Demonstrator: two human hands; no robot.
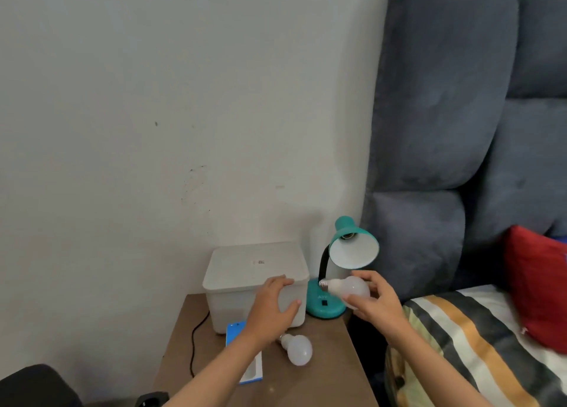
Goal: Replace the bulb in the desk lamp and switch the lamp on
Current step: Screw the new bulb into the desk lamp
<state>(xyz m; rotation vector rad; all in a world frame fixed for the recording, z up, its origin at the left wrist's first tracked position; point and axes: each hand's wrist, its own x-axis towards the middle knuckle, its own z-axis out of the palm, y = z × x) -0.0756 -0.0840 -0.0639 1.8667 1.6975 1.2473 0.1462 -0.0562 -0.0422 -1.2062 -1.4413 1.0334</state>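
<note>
A teal desk lamp [352,247] stands at the back right of the brown bedside table [322,382], its shade tilted toward me with the socket bare inside. My right hand [376,302] holds a white bulb [352,288] in front of the lamp's base, the bulb's screw end pointing left. A second white bulb [297,349] lies on the table near the middle. My left hand [273,308] hovers with fingers spread in front of the white box, holding nothing. The lamp's black switch [324,303] sits on the base.
A white lidded plastic box [254,271] stands left of the lamp. A blue and white bulb carton [236,333] lies partly under my left arm. A black cable [194,345] runs down the table's left side. A grey headboard [445,115] and a bed with striped bedding [460,330] border the right.
</note>
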